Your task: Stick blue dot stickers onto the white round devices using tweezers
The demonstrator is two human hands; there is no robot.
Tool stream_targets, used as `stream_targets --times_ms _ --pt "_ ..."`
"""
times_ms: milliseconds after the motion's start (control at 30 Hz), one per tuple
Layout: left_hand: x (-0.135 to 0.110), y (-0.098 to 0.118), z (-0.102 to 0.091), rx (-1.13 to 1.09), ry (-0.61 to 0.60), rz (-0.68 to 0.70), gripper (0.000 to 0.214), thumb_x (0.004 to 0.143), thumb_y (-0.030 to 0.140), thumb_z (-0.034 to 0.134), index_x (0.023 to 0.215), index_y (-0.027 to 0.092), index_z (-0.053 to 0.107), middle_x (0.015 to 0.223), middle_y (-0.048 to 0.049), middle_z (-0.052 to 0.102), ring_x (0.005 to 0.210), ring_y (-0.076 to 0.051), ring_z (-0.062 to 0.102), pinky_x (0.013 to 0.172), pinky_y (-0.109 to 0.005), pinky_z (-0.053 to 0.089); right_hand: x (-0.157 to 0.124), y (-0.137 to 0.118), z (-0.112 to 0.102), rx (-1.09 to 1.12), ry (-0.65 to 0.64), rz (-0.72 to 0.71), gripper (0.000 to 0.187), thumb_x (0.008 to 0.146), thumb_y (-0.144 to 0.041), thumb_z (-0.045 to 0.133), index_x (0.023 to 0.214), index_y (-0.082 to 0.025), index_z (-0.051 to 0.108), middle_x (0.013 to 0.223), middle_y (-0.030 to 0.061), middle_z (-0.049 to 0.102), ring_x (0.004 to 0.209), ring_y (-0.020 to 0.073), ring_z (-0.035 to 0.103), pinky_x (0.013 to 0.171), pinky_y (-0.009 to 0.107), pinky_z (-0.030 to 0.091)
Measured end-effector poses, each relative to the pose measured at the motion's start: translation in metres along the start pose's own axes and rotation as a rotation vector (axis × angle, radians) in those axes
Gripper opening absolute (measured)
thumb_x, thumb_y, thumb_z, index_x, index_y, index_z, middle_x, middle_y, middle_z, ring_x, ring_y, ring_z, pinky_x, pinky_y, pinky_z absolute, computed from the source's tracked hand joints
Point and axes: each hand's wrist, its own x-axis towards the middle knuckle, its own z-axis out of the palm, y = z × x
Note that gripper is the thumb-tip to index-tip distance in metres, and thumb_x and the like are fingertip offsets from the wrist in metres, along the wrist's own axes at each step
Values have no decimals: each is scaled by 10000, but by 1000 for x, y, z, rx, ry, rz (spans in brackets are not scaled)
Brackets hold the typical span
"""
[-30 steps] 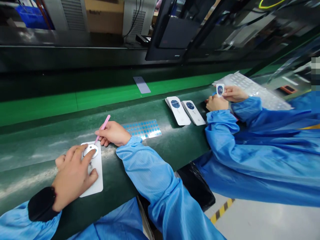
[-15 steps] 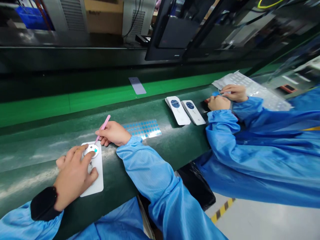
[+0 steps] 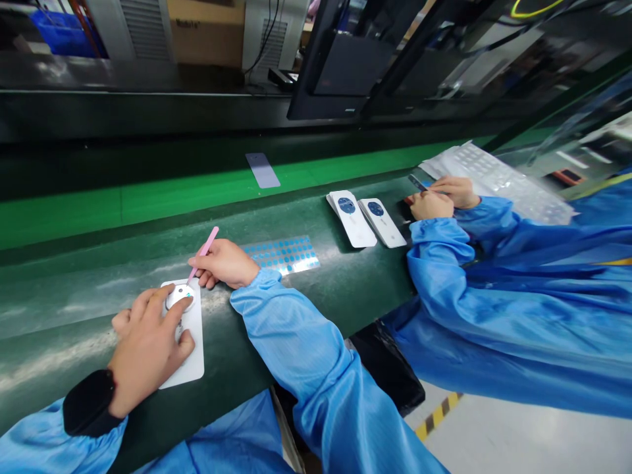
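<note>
A white phone back cover [image 3: 193, 355] lies on the dark green table, its round camera ring [image 3: 180, 296] at the far end. My left hand [image 3: 152, 336] rests over the cover with fingers apart, the index fingertip on the ring beside a small blue-green dot. Pink tweezers [image 3: 204, 253] are pinched in my right hand [image 3: 224, 263], their tip down at the ring's edge. Partly behind my right wrist lies a clear sheet of blue round stickers [image 3: 291, 255].
Stacked white phone covers [image 3: 358, 227] with blue camera discs lie further right, another pile [image 3: 388, 227] alongside. A co-worker's hands [image 3: 439, 197] handle a small object near bubble wrap [image 3: 503, 178]. A lilac panel [image 3: 263, 171] lies on the bright green belt [image 3: 197, 191]. Monitors [image 3: 340, 66] stand behind.
My left index fingertip has shifted slightly over the ring, now covering more of the blue-green dot. The lilac panel has moved left on the belt. The co-worker's hands have shifted.
</note>
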Motion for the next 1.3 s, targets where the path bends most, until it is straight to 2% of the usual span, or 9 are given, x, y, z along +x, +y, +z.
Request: stream_targets --times_ms 100,233,467,633,800,867,1033,1167,1300 --pt "0 0 0 11 21 18 458 885 325 479 1211 205 776 1338 -230 707 1206 -480 625 787 -590 542 -1 -1 0 -4 7 3 347 972 -117 737 656 -130 593 483 -26 601 426 85 577 394 132 489" --pt "1 -2 0 21 31 52 442 892 328 481 1196 211 778 1319 -221 717 1182 -466 637 791 -578 539 -1 -1 0 -5 9 4 348 967 -141 750 659 -136 587 489 -22 603 431 89 576 393 136 489" --pt "4 1 -3 61 139 132 433 915 288 433 1140 185 789 1245 -249 729 1107 -455 663 689 -533 526 -2 -1 1 3 11 2 346 949 -100 756 650 -137 586 484 -24 600 428 91 575 393 135 483" --pt "4 0 -2 26 101 96 408 890 292 466 1128 241 794 1279 -211 720 1151 -457 646 764 -569 540 -2 -2 1 5 17 8 344 957 -90 742 655 -138 586 485 -27 599 427 90 576 391 135 477" --pt "3 0 0 0 105 80 383 896 308 465 1090 208 781 1273 -221 718 1165 -453 641 824 -590 547 -1 -1 0 11 11 -1 346 946 -95 759 652 -140 581 498 -26 606 434 89 580 402 137 492" --pt "5 -1 0 -19 54 40 376 878 321 483 1091 200 769 1300 -222 711 1189 -456 630 862 -605 547 0 0 0 8 10 -4 342 947 -108 763 657 -138 584 503 -25 610 438 88 582 406 138 497" --pt "21 -16 -11 -147 -174 -78 383 765 457 625 1061 235 720 1414 -192 663 1302 -467 563 971 -610 530 0 0 1 20 -10 -11 324 963 -114 740 676 -134 592 504 -29 606 434 84 569 407 136 498" --pt "43 -28 -25 -220 -330 -108 395 674 500 705 982 259 655 1235 -158 717 1268 -439 580 1022 -572 503 -2 -4 -1 51 -23 15 328 998 -99 670 684 -131 586 500 -30 597 426 72 558 421 120 494" --pt "64 -28 -38 -185 -479 -216 427 644 465 648 1016 261 600 1145 -131 713 1181 -399 632 974 -520 507 -2 -8 -3 84 -52 65 366 1035 -93 600 673 -133 571 480 -24 591 404 67 553 421 110 487"
